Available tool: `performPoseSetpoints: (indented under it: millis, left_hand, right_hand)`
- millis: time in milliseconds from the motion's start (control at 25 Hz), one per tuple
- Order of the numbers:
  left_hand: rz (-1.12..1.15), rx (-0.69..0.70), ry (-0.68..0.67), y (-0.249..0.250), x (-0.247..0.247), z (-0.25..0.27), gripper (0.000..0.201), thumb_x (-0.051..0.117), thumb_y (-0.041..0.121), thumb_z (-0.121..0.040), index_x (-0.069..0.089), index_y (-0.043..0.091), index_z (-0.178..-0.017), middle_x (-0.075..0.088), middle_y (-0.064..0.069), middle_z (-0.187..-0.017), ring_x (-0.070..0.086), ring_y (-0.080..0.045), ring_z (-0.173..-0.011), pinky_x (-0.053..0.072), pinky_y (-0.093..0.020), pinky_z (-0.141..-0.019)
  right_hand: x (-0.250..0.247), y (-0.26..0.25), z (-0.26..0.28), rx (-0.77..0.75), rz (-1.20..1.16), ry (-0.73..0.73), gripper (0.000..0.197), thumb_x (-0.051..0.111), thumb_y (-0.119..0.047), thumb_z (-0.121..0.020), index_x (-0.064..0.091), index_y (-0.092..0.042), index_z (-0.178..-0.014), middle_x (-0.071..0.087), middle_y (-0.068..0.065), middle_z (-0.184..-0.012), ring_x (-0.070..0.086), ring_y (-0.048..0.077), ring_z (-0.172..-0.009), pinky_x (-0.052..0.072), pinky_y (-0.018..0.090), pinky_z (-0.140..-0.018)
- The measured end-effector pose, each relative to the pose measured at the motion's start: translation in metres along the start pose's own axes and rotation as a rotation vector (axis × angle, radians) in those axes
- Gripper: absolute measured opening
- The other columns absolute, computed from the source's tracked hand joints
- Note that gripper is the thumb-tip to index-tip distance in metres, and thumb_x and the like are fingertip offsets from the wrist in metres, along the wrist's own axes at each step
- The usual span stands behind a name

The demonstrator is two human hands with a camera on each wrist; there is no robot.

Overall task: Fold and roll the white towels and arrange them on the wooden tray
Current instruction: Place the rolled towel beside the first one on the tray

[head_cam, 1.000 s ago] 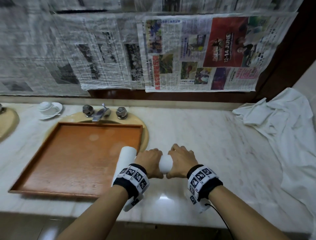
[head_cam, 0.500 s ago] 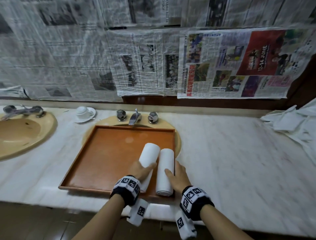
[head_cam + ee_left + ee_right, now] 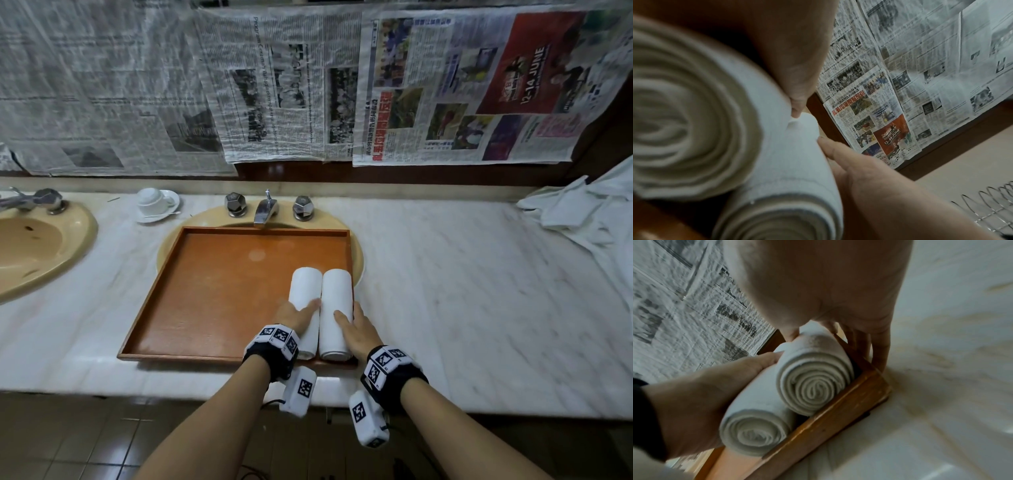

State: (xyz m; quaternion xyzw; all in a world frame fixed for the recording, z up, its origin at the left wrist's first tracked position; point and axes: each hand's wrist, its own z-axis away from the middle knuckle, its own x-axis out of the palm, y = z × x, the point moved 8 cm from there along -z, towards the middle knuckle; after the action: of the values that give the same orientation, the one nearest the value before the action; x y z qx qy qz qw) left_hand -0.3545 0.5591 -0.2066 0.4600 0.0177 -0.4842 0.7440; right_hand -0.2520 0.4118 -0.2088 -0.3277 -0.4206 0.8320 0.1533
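Note:
Two white rolled towels lie side by side along the right side of the wooden tray [image 3: 222,291]. My left hand [image 3: 291,317] cups the left roll [image 3: 303,291], thumb across its top. My right hand [image 3: 356,329] holds the right roll [image 3: 337,294], thumb on top. In the right wrist view its fingers [image 3: 879,345] reach down outside the tray wall [image 3: 838,415] to the counter. That view shows the spiral ends of the right roll [image 3: 813,386] and the left roll [image 3: 752,434], which touch. The left wrist view is filled by the left roll [image 3: 684,113].
The tray sits over a beige sink below a faucet [image 3: 265,210]. Crumpled white towels [image 3: 596,219] lie at the counter's far right. A cup on a saucer [image 3: 156,204] stands back left, near a second sink [image 3: 34,246]. Newspaper covers the wall.
A second ago both hands held a roll over the counter, right of the tray. It now lies in the tray, pressed straight against the other roll.

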Motion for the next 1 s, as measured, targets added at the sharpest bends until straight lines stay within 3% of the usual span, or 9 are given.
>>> performPoseSetpoints:
  millis: [200,360,560,760,880,1000]
  left_hand:
    - [-0.353,0.061,0.048,0.004,0.0,-0.003,0.075,0.047,0.068,-0.087,0.058,0.001,-0.12,0.051,-0.015,-0.127,0.047,-0.032,-0.121,0.043,-0.036,-0.094]
    - [-0.343,0.087,0.029,-0.002,0.004,-0.009,0.072,0.043,0.069,-0.088,0.062,0.006,-0.116,0.06,-0.013,-0.12,0.042,-0.031,-0.125,0.041,-0.036,-0.094]
    - [-0.348,0.083,0.028,-0.003,0.004,-0.009,0.072,0.043,0.069,-0.088,0.06,0.007,-0.121,0.055,-0.014,-0.129,0.043,-0.029,-0.124,0.037,-0.033,-0.086]
    - [-0.321,0.071,0.047,-0.003,-0.001,-0.005,0.076,0.041,0.07,-0.088,0.061,0.004,-0.119,0.057,-0.016,-0.129,0.037,-0.034,-0.133,0.039,-0.042,-0.101]
    - [-0.258,0.041,0.169,0.005,-0.017,0.007,0.075,0.041,0.066,-0.091,0.059,-0.003,-0.117,0.046,-0.023,-0.14,0.034,-0.035,-0.135,0.04,-0.042,-0.1]
    - [-0.146,0.17,0.367,0.05,-0.025,0.039,0.064,0.048,0.052,-0.094,0.05,0.0,-0.132,0.039,-0.024,-0.145,0.034,-0.036,-0.135,0.036,-0.045,-0.106]
  right_hand:
    - [0.001,-0.001,0.0,0.002,0.016,-0.013,0.058,0.041,-0.044,-0.099,0.023,-0.023,-0.15,0.049,0.01,-0.14,0.051,0.03,-0.122,0.04,0.038,-0.102]
    - [0.003,0.002,-0.002,0.022,0.034,-0.031,0.061,0.038,-0.048,-0.099,0.017,-0.025,-0.152,0.046,0.012,-0.142,0.05,0.031,-0.123,0.04,0.041,-0.104]
    - [0.003,0.003,-0.004,0.029,0.057,-0.034,0.062,0.037,-0.049,-0.098,0.017,-0.023,-0.151,0.047,0.013,-0.142,0.05,0.032,-0.123,0.04,0.043,-0.104]
    - [0.003,0.001,-0.005,0.028,0.105,-0.072,0.064,0.036,-0.05,-0.097,0.019,-0.018,-0.151,0.046,0.015,-0.142,0.049,0.033,-0.124,0.039,0.045,-0.105]
    - [-0.006,-0.01,0.0,0.001,0.133,-0.104,0.055,0.035,-0.046,-0.099,0.036,-0.013,-0.142,0.049,0.014,-0.137,0.05,0.032,-0.121,0.04,0.041,-0.102]
    - [-0.041,-0.032,0.01,-0.124,0.074,-0.081,0.039,0.039,-0.036,-0.101,0.058,-0.004,-0.112,0.06,0.012,-0.12,0.055,0.028,-0.111,0.043,0.038,-0.097]
